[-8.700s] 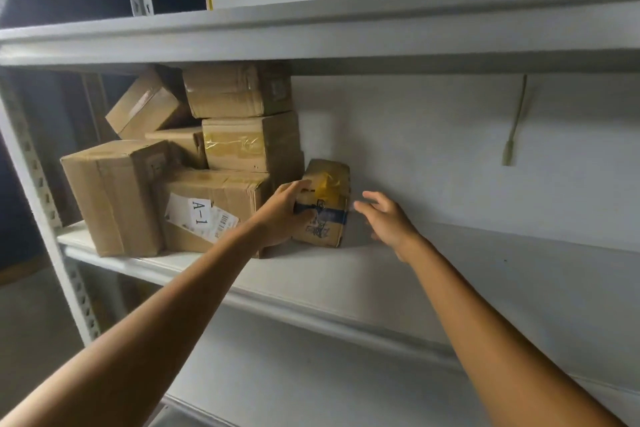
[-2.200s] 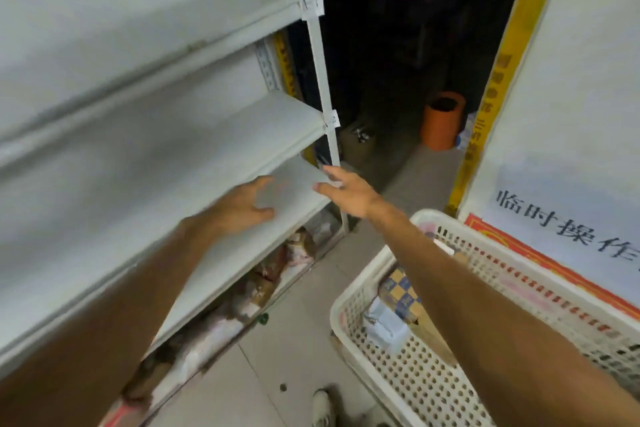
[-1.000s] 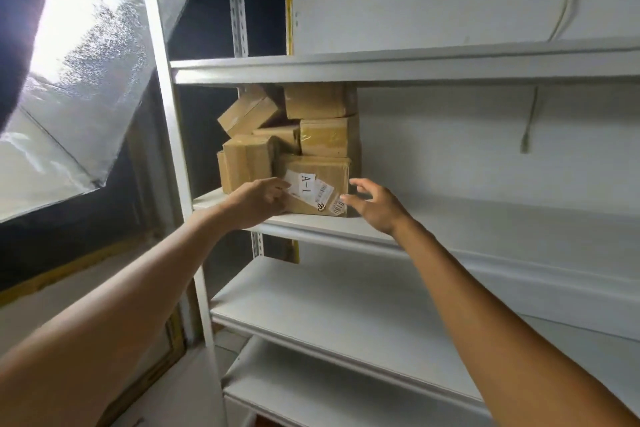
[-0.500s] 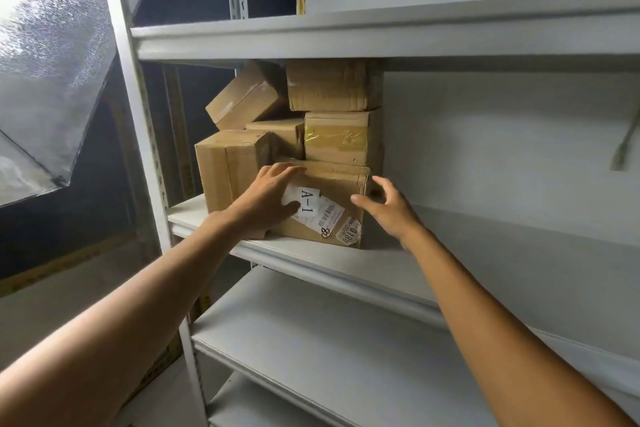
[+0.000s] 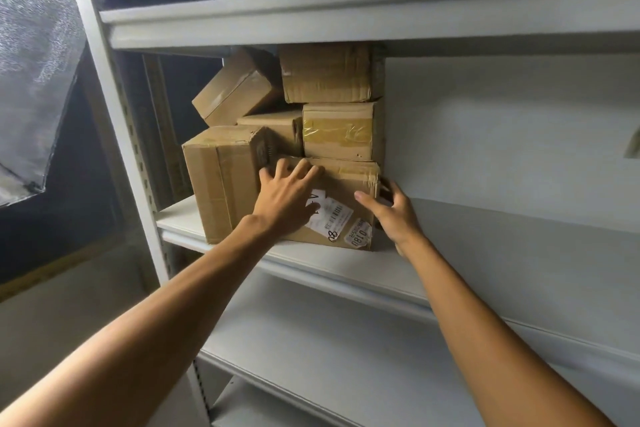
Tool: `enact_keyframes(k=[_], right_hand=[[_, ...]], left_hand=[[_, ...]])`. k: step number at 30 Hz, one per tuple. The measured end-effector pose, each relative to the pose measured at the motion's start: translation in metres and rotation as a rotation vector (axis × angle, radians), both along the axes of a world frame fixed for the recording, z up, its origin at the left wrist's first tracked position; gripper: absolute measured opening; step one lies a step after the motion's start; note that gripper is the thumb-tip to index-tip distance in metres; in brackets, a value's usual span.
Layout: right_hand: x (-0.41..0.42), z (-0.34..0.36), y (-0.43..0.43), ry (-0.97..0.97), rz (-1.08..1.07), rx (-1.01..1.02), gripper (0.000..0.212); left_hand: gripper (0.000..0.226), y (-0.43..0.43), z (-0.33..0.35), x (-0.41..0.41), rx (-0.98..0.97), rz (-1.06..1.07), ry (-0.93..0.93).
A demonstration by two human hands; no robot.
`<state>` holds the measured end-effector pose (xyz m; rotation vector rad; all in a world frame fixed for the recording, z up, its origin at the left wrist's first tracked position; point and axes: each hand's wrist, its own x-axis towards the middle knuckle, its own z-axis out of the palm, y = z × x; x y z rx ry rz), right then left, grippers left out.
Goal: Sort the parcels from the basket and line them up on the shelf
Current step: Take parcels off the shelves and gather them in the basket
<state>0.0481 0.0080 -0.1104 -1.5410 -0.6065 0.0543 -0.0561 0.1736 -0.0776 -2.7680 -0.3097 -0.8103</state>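
Several brown cardboard parcels are stacked at the left end of the grey metal shelf [image 5: 485, 253]. The front bottom parcel [image 5: 349, 181] carries a white label and stickers. My left hand [image 5: 284, 198] lies flat on its front face, fingers spread up to the top edge. My right hand [image 5: 394, 215] grips its right front corner, thumb on the front and fingers round the side. A tall parcel [image 5: 221, 181] stands to its left. A taped parcel [image 5: 341, 130] and another parcel [image 5: 325, 72] sit on top, with a tilted parcel [image 5: 235, 91] beside them. The basket is out of view.
The upper shelf board [image 5: 346, 18] sits just above the stack. A lower shelf [image 5: 346, 357] lies below my arms. The rack's upright post [image 5: 114, 115] stands at the left, with a silvery sheet [image 5: 34, 63] beyond it.
I have come closer to the shelf. My left hand slid up the labelled parcel's front to its top edge. My right hand moved in and took hold of its right corner.
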Motion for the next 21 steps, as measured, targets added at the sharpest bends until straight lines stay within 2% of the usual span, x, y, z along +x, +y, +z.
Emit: enact_keyframes(k=[5,8,9,13,17,21], right_hand=[[-0.013,-0.006,0.001,0.036,0.013,-0.039,0.052],[-0.026,-0.006,-0.003,0.027,-0.032,-0.048,0.081],[-0.029,-0.006,-0.007,0.019,-0.053,-0.042,0.084],[-0.037,-0.009,-0.037,-0.016,-0.179,-0.033,0.067],[-0.04,-0.01,-0.078,-0.013,-0.301,-0.016,0.061],[-0.037,-0.008,-0.109,-0.045,-0.316,-0.099,0.052]], left_hand=[[0.06,0.002,0.002,-0.002,0.056,-0.031,-0.048],[0.058,0.0,0.003,-0.005,0.054,-0.071,-0.065],[0.058,-0.002,0.004,-0.007,0.048,-0.087,-0.074],[0.059,-0.031,0.005,-0.008,0.002,-0.178,-0.125],[0.052,-0.059,-0.001,0.001,-0.005,-0.302,-0.176],[0.066,-0.067,-0.033,0.008,-0.15,-0.465,-0.309]])
